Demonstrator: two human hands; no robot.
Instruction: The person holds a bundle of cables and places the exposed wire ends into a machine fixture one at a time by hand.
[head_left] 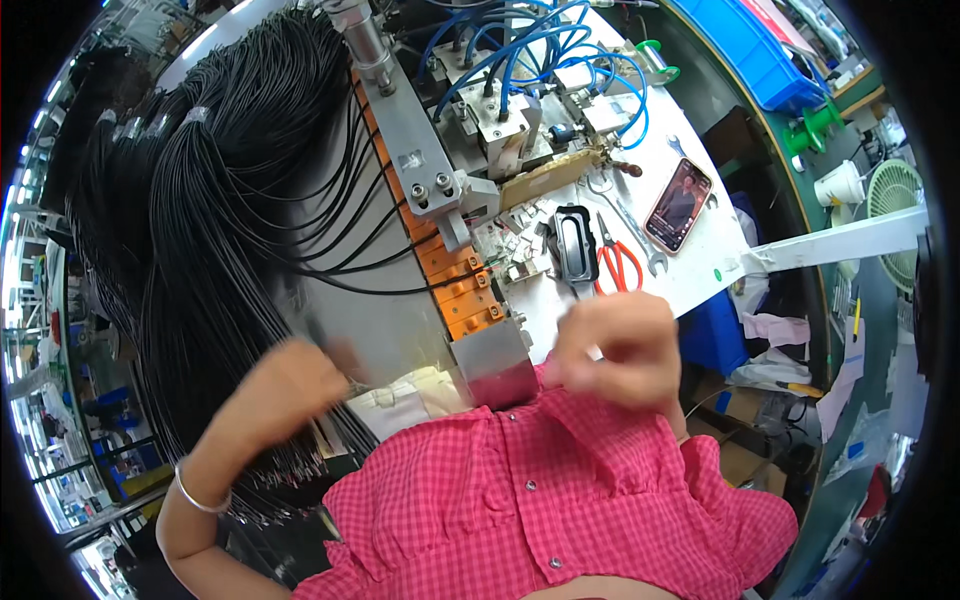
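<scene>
Left hand (290,385) sits at the lower end of the black wire bundle (230,230) — motion-blurred, fingers look curled in among the wire ends, but can't tell if they pinch one. Bundle hangs in thick hanks down the left, a few strands trailing across to the orange terminal blocks (465,285). Right hand (615,345) is raised just in front of the pink shirt (540,490), fingers bunched together; too blurred to see anything between them. On the white worktop (700,270) beyond it — red-handled pliers (618,262), a black oblong case (575,245), a phone (678,205). Pneumatic fixture with blue hoses (520,50) stands behind.
</scene>
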